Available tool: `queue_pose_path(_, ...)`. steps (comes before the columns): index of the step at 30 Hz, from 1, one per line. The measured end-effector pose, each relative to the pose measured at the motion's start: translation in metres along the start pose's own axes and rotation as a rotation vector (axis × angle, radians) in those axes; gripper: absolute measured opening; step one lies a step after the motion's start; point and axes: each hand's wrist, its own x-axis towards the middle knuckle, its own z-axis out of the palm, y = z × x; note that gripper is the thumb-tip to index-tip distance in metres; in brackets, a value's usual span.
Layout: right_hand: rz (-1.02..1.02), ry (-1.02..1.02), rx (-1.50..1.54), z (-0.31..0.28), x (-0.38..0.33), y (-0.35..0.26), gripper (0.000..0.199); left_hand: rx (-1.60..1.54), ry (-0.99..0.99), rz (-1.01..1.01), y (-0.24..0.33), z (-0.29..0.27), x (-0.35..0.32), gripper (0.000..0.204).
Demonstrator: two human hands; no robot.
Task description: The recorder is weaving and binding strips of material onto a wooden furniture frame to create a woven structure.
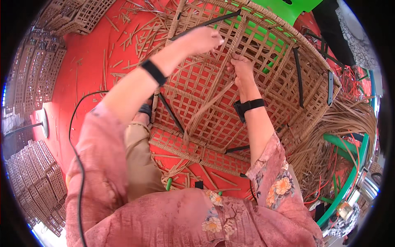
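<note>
A half-woven wicker chair frame in tan strips on black metal bars lies tilted in front of me, its open lattice facing up. My left hand reaches over the lattice and pinches a tan wicker strip near a thick woven upright. My right hand presses fingers on the same strip just below, at the lattice middle. The strip's loose end hangs down toward my knee. Both wrists wear black bands.
Cut wicker scraps litter the red floor. Finished woven panels are stacked at the left. A bundle of long tan strips and a green hoop lie at the right. A green plastic chair stands behind.
</note>
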Motion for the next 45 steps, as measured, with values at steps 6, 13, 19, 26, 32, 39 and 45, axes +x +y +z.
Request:
queue_pose_path(6, 0.030, 0.045, -0.111, -0.004, 0.005, 0.003, 0.017, -0.181, 0.158, -0.087, -0.049, 0.090, 0.049, 0.020)
queue_pose_path(13, -0.688, 0.471, -1.209, 0.010, -0.015, 0.002, 0.017, -0.511, 0.142, -0.193, -0.057, 0.094, 0.053, 0.012)
queue_pose_path(19, -0.348, 0.350, -1.001, 0.028, -0.025, -0.008, 0.018, -0.266, 0.211, -0.026, -0.057, 0.089, 0.048, 0.016)
queue_pose_path(26, -0.532, 0.415, -0.681, 0.022, -0.016, 0.002, 0.026, -0.181, 0.205, -0.021, -0.047, 0.085, 0.046, 0.022)
queue_pose_path(32, -0.342, 0.151, -0.781, 0.003, -0.026, -0.012, 0.025, -0.341, 0.127, -0.083, -0.056, 0.083, 0.048, 0.024)
queue_pose_path(39, -0.578, 0.182, -1.136, -0.011, -0.011, -0.020, 0.017, -0.522, 0.048, -0.124, -0.047, 0.082, 0.045, 0.021)
queue_pose_path(45, -0.509, 0.274, -1.138, 0.009, -0.003, -0.008, 0.019, -0.422, 0.127, -0.028, -0.051, 0.083, 0.041, 0.021)
